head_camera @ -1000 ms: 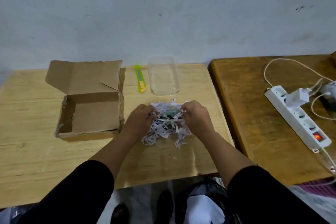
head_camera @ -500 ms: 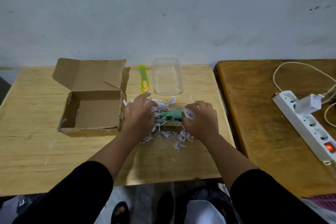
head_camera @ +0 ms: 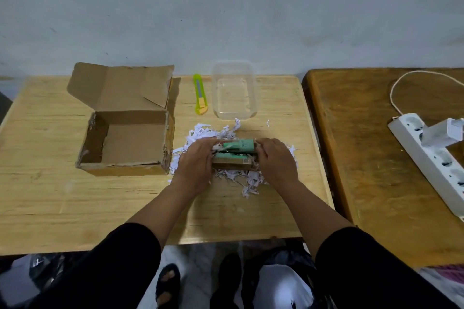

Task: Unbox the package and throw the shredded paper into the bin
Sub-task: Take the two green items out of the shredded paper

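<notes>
Shredded paper (head_camera: 232, 178): I see one loose white heap on the light wooden table (head_camera: 50, 198), just right of the cardboard box (head_camera: 125, 140), spreading out from under both hands.
Packed goods: two green items lie in the heap, a tube-like one (head_camera: 238, 147) stacked on a flatter carton (head_camera: 232, 159).
Left hand (head_camera: 194, 163): I read it as curled against the left end of the green items, holding them; its fingertips are partly hidden.
Right hand (head_camera: 276, 160): curled round the right end of the same pair, gripping.
Step in hand: I judge the goods are being parted from the filler, the box already open and empty.
Next move: I'd lift the pair clear, set it aside, then gather the shreds for the bin; I think the black bag (head_camera: 288, 271) under the table edge is it.
Count: one box, one heap, two green items, two hands.
Around: one yellow-green utility knife (head_camera: 200, 94), one clear plastic tub (head_camera: 234, 93), one power strip (head_camera: 431, 158) on the darker table (head_camera: 364, 158).
</notes>
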A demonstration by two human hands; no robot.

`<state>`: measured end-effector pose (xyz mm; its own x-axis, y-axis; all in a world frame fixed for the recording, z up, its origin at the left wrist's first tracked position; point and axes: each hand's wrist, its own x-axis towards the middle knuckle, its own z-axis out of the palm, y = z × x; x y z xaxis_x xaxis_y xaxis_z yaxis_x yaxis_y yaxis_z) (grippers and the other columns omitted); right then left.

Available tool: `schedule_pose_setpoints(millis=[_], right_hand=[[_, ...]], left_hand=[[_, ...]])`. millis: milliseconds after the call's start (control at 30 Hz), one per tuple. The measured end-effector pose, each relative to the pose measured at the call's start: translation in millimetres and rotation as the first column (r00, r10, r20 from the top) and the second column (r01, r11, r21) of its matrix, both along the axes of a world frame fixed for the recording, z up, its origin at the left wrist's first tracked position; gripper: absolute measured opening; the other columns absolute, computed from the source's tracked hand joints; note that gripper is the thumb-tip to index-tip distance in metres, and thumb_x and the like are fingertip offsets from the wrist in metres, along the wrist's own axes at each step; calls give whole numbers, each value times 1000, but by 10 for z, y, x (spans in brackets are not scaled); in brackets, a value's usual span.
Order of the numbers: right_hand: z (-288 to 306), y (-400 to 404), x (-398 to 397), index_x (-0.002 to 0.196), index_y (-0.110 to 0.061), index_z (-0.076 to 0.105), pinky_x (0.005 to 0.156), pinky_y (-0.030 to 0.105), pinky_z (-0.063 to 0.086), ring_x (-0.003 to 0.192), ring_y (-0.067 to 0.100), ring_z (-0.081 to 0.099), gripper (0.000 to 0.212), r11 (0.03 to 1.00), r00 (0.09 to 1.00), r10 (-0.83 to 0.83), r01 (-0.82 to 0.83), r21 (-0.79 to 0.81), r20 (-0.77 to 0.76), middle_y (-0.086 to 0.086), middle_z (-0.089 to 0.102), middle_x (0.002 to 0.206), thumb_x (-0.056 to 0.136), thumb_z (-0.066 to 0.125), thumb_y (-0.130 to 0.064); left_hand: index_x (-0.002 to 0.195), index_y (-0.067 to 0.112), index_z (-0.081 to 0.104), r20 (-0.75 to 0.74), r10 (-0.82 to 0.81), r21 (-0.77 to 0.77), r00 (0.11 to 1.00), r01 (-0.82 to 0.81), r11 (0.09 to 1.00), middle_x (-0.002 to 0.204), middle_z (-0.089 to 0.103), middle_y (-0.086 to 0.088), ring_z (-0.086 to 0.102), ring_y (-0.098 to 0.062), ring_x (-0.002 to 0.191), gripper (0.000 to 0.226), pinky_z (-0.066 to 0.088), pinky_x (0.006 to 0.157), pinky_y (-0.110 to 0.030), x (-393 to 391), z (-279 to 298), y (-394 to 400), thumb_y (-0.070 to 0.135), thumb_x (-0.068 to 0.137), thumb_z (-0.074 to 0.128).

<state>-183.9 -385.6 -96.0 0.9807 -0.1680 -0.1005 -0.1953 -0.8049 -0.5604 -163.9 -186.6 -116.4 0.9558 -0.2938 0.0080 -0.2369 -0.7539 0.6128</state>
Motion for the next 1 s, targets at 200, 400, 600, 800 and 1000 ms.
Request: schedule_pose_setpoints(millis=[200,400,600,800,1000], right_hand=[[85,-74,-44,112,-13,62,82,40,45,100,28,55,30,990,998,-8,17,-142,63,10,64,108,85,49,-15],[107,-12,102,112,-15,63,84,38,37,110,27,49,40,976,982,179,-171,-133,51,6,62,115,72,61,-12],[28,-54,191,131,-22,48,95,40,35,123,25,40,50,959,972,216,-229,-169,-88,4,54,132,82,59,-23],[16,-86,247,130,-25,48,93,39,34,120,24,39,50,964,967,202,-224,-146,-155,2,55,131,83,63,-32],[97,-155,179,117,-21,59,81,32,38,106,23,46,44,994,992,105,-103,36,-73,4,63,115,75,72,-24]], left_hand=[[117,11,55,56,167,22,984,-169,985,123,58,-12,52,-32,116,46,44,92,-56,-30,104,-88,3,77,34],[117,25,59,160,-75,89,984,61,994,129,55,3,42,-16,130,44,29,99,-59,60,277,-170,21,82,34],[126,25,54,22,-45,97,999,43,994,116,62,-2,57,-27,108,39,42,92,-50,207,25,-58,30,94,32],[128,13,53,-51,0,50,999,2,999,111,64,-16,58,-34,103,48,46,90,-47,248,33,-44,14,85,31],[127,10,52,-64,13,74,998,-8,997,110,62,-19,56,-37,101,44,46,88,-45,265,52,-57,0,86,38]])
